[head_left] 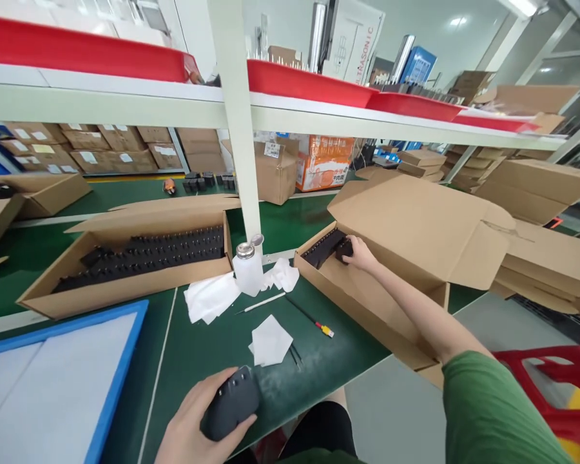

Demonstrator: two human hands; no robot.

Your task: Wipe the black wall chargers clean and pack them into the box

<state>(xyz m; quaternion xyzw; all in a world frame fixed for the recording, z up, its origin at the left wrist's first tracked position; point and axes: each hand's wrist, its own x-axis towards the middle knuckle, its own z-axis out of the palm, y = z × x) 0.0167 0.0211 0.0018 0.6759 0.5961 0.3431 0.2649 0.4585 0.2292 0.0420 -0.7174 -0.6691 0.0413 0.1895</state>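
My left hand (198,415) is wrapped round a black plastic case (234,403) with small studs along one edge, held low over the front of the green bench. My right hand (361,254) reaches into the open cardboard box (338,303) on the right, its fingers closed on another black case (344,248). Beside it, a row of black cases (321,247) lines the far left end of that box. To the left, a second cardboard box (140,274) holds several rows of similar black cases (174,251).
Between the boxes stand a white dispenser bottle (246,267) and crumpled white wipes (212,296). A thin white brush-like stick (263,303), a cable with a yellow plug (314,319), a folded wipe (271,340) and dark tweezers (296,354) lie nearby. A shelf post (241,142) rises behind; a blue-edged board (120,374) lies left.
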